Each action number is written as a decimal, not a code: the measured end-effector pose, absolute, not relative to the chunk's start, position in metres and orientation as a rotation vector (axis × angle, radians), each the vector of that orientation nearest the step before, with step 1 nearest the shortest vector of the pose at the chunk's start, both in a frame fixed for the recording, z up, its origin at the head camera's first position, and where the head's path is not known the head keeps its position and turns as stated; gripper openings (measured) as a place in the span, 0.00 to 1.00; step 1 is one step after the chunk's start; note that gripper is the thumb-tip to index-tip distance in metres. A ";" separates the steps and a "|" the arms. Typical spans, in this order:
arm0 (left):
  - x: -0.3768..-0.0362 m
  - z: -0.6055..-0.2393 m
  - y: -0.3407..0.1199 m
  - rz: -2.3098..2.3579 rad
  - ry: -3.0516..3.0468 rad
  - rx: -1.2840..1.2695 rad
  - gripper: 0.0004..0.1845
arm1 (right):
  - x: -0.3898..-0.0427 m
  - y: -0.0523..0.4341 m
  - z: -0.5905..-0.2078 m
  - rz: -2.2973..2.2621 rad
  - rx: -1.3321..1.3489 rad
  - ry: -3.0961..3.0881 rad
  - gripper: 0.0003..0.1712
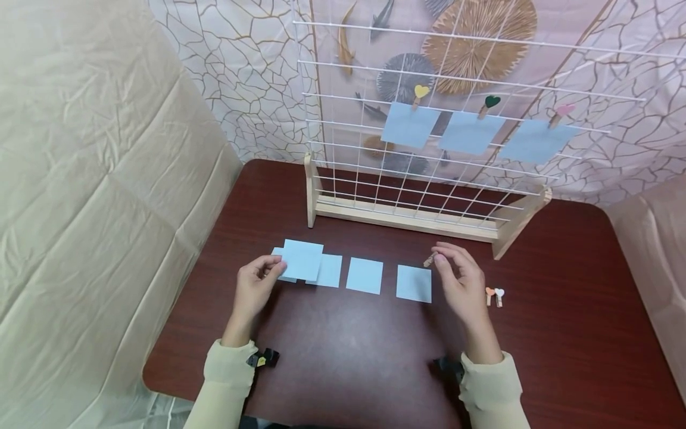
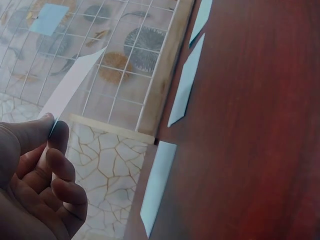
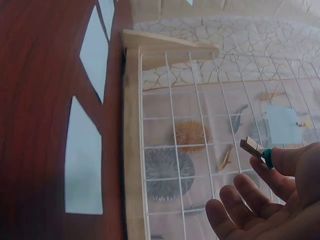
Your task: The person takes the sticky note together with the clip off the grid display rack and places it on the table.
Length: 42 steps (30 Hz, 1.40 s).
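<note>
My left hand (image 1: 256, 286) pinches a light blue paper square (image 1: 302, 260) by its edge between thumb and index finger. The square is raised in front of the mesh rack and overlaps two papers on the table in the head view. Between the thumb and index finger of my right hand (image 1: 462, 286) is a small wooden clothespin (image 3: 254, 148) with a teal-green decoration (image 3: 268, 158). Its other fingers are spread loosely. Below and left of this hand lies a blue paper square (image 1: 414, 283); another square (image 1: 364, 275) lies farther left in the row.
A white wire grid (image 1: 358, 182) stands in a wooden base (image 1: 402, 214) at the table's back. Three blue squares hang there from yellow (image 1: 421, 92), dark green (image 1: 492, 101) and pink heart clothespins (image 1: 564, 110). Orange (image 1: 490, 292) and white heart clothespins (image 1: 499, 294) lie at right.
</note>
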<state>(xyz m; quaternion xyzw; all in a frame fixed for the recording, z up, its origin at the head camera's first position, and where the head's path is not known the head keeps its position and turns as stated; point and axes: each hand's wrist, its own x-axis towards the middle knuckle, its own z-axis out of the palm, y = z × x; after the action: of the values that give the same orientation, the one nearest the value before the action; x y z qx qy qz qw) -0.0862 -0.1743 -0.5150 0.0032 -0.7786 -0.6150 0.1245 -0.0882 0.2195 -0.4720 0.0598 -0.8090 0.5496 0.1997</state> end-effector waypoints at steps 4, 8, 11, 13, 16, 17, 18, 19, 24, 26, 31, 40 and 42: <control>-0.081 -0.519 -0.175 -1.807 -2.267 0.082 0.08 | -0.084 0.225 -0.478 1.529 0.144 -2.255 0.10; -0.075 -0.513 -0.174 -1.766 -2.295 0.125 0.08 | -0.080 0.230 -0.482 1.541 0.126 -2.266 0.10; -0.074 -0.515 -0.177 -1.753 -2.307 0.118 0.09 | -0.077 0.230 -0.483 1.541 0.101 -2.273 0.10; -0.074 -0.522 -0.180 -1.765 -2.290 0.108 0.09 | -0.075 0.232 -0.484 1.532 0.087 -2.286 0.10; -0.074 -0.528 -0.182 -1.768 -2.283 0.122 0.10 | -0.074 0.239 -0.491 1.542 0.081 -2.294 0.10; -0.073 -0.529 -0.182 -1.767 -2.281 0.127 0.10 | -0.074 0.241 -0.492 1.545 0.080 -2.298 0.10; -0.072 -0.529 -0.183 -1.764 -2.277 0.125 0.10 | -0.073 0.242 -0.494 1.547 0.073 -2.303 0.10; -0.072 -0.529 -0.184 -1.756 -2.281 0.128 0.10 | -0.072 0.244 -0.496 1.552 0.064 -2.305 0.10; -0.068 -0.532 -0.190 -1.728 -2.316 0.158 0.09 | -0.066 0.253 -0.502 1.499 -0.010 -2.357 0.10; -0.066 -0.534 -0.193 -1.718 -2.335 0.177 0.10 | -0.063 0.255 -0.504 1.476 -0.036 -2.384 0.10; -0.062 -0.537 -0.200 -1.710 -2.399 0.220 0.11 | -0.057 0.262 -0.509 1.457 -0.101 -2.444 0.10; -0.056 -0.536 -0.204 -1.699 -2.473 0.244 0.13 | -0.051 0.269 -0.515 1.358 -0.133 -2.530 0.11; -0.055 -0.535 -0.204 -1.701 -2.496 0.263 0.14 | -0.051 0.270 -0.516 1.355 -0.114 -2.534 0.11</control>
<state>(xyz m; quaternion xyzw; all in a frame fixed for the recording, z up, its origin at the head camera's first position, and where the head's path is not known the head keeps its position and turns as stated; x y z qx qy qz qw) -0.0554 -0.2045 -0.5351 0.0867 -0.8220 -0.5602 0.0547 -0.0509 0.2700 -0.5160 -0.0394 -0.8733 0.4671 0.1325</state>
